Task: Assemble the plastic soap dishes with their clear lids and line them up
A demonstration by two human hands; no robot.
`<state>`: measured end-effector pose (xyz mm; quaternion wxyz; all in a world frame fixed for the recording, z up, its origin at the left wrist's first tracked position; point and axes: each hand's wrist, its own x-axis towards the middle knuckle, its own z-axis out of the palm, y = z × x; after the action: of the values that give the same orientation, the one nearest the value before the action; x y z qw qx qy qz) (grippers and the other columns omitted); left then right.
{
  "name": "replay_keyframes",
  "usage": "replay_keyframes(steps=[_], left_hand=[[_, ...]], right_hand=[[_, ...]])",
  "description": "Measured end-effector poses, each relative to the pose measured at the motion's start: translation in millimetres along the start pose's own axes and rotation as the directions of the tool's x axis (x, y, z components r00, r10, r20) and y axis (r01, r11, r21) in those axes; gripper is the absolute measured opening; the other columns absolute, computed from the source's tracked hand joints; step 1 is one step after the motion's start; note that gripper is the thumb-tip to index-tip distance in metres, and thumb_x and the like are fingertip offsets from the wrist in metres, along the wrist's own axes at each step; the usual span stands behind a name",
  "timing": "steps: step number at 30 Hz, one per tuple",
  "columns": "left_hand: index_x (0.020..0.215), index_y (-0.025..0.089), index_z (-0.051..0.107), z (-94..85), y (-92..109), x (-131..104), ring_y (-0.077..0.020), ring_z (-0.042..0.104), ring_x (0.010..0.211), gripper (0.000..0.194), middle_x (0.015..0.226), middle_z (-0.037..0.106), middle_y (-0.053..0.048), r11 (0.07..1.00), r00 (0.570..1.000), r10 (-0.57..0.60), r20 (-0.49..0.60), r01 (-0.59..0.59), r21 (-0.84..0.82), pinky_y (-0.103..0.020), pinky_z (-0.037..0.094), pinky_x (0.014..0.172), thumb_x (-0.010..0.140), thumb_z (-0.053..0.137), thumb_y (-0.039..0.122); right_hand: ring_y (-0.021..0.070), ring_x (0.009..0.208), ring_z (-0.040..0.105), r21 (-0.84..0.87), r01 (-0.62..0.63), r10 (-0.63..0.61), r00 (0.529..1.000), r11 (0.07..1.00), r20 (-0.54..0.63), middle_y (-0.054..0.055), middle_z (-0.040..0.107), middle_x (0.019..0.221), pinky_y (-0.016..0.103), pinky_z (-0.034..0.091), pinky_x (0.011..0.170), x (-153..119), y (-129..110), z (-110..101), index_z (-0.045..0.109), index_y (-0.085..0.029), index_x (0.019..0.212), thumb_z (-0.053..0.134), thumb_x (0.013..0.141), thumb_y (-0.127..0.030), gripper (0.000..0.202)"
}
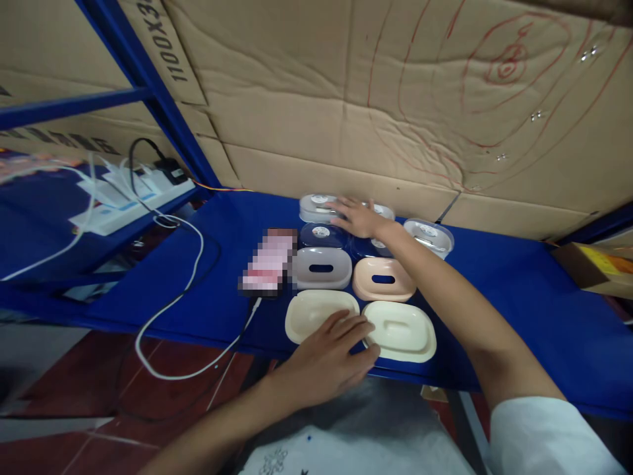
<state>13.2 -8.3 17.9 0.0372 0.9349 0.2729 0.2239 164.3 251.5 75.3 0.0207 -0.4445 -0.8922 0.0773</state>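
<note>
My left hand (336, 359) rests over the near edge of two cream oval plastic trays, the left tray (309, 316) and the right tray (400, 333), its fingers bent but apart. Farther back, my right hand (359, 216) lies with fingers spread on the clear oval plastic covers, touching the back left cover (310, 210); another cover (384, 211) is partly hidden behind it. Between the hands sit a greyish oval piece (324, 277) and a peach oval piece (378, 284), each with a slot. Transparent covers with round stickers, one cover (324, 234) among them, stand behind these.
A phone (270, 260) with a white charging cable (202, 366) lies to the left. Beyond it is a white power strip (128, 204) with several plugs. Another clear cover (429, 237) stands right of my forearm. Cardboard (297, 99) walls the back; a carton (593, 270) stands far right.
</note>
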Motion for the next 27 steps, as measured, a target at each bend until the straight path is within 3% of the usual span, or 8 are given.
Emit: replay_keyframes(steps=[6,8,10,12,15,21,24,27], left_hand=[[0.12,0.022,0.067,-0.2,0.7,-0.8,-0.0286,0.064,0.129,0.02,0.132,0.07,-0.011,1.0,1.0,0.002,-0.014,-0.002,0.011,-0.052,0.049,0.118,0.101,0.062,0.022],[0.12,0.021,0.067,-1.4,0.4,-1.2,-0.0288,0.063,0.13,0.021,0.132,0.07,-0.012,1.0,1.0,-0.008,-0.029,0.008,0.022,-0.054,0.047,0.119,0.1,0.062,0.021],[0.118,0.021,0.067,-2.8,-1.4,-0.6,-0.0292,0.063,0.13,0.018,0.132,0.07,-0.012,1.0,0.999,-0.018,-0.034,0.019,0.018,-0.056,0.046,0.119,0.101,0.062,0.021],[0.114,0.021,0.067,-3.8,-4.8,1.0,-0.0291,0.063,0.13,0.013,0.131,0.069,-0.012,1.0,0.999,-0.03,-0.027,0.03,0.0,-0.056,0.047,0.119,0.101,0.062,0.022],[0.11,0.019,0.067,-4.4,-10.6,4.2,-0.0287,0.064,0.128,0.01,0.13,0.069,-0.013,0.999,0.999,-0.042,-0.021,0.042,-0.006,-0.055,0.048,0.118,0.103,0.06,0.02],[0.11,0.019,0.067,-3.6,-11.6,5.0,-0.0283,0.066,0.128,0.01,0.128,0.071,-0.013,0.998,0.999,-0.035,-0.04,0.037,0.043,-0.056,0.045,0.121,0.104,0.059,0.021],[0.113,0.019,0.066,-4.5,-9.2,3.1,-0.0278,0.067,0.128,0.013,0.128,0.072,-0.012,0.998,0.998,-0.027,-0.056,0.031,0.061,-0.057,0.044,0.122,0.105,0.059,0.025],[0.116,0.019,0.066,-6.5,-8.9,2.3,-0.0277,0.068,0.126,0.015,0.128,0.072,-0.012,0.998,0.998,-0.016,-0.066,0.02,0.063,-0.056,0.045,0.121,0.105,0.059,0.026]], right_hand=[[0.0403,0.164,0.021,-0.034,-0.042,0.04,0.996,0.999,-0.077,0.015,0.024,0.178,0.077,0.013,0.126,-67.5,30.4,-13.9,0.032,-0.028,0.168,0.039,0.111,-0.052,0.062],[0.036,0.163,0.028,-0.089,-0.049,0.03,0.978,0.995,-0.204,0.015,0.03,0.176,0.068,0.016,0.13,-99.1,42.7,-16.7,0.034,-0.024,0.167,0.035,0.112,-0.051,0.062],[0.039,0.155,0.041,-0.149,-0.218,0.155,0.924,0.965,-0.35,0.018,0.045,0.167,0.067,0.03,0.125,-137.3,60.6,-15.2,0.047,-0.021,0.16,0.032,0.111,-0.054,0.06],[0.046,0.147,0.049,-0.164,-0.355,0.28,0.892,0.92,-0.356,0.022,0.05,0.163,0.071,0.04,0.116,-176.0,80.7,-8.5,0.05,-0.02,0.157,0.037,0.108,-0.06,0.065],[0.0451,0.147,0.05,-0.152,-0.351,0.297,0.909,0.924,-0.293,0.019,0.05,0.164,0.068,0.043,0.114,-217.8,103.3,6.7,0.047,-0.024,0.159,0.038,0.107,-0.063,0.066],[0.0419,0.15,0.047,-0.095,-0.261,0.221,0.925,0.961,-0.308,0.013,0.047,0.167,0.067,0.039,0.117,-234.6,106.0,18.6,0.046,-0.032,0.159,0.045,0.103,-0.068,0.066],[0.0436,0.154,0.041,-0.049,-0.254,0.227,0.925,0.966,-0.304,0.014,0.038,0.172,0.071,0.034,0.119,-238.7,110.9,15.7,0.041,-0.034,0.162,0.054,0.098,-0.072,0.076],[0.0408,0.155,0.042,0.057,-0.211,0.218,0.927,0.976,-0.304,0.011,0.042,0.169,0.068,0.038,0.121,-243.8,124.8,16.1,0.034,-0.035,0.165,0.058,0.093,-0.077,0.087]])
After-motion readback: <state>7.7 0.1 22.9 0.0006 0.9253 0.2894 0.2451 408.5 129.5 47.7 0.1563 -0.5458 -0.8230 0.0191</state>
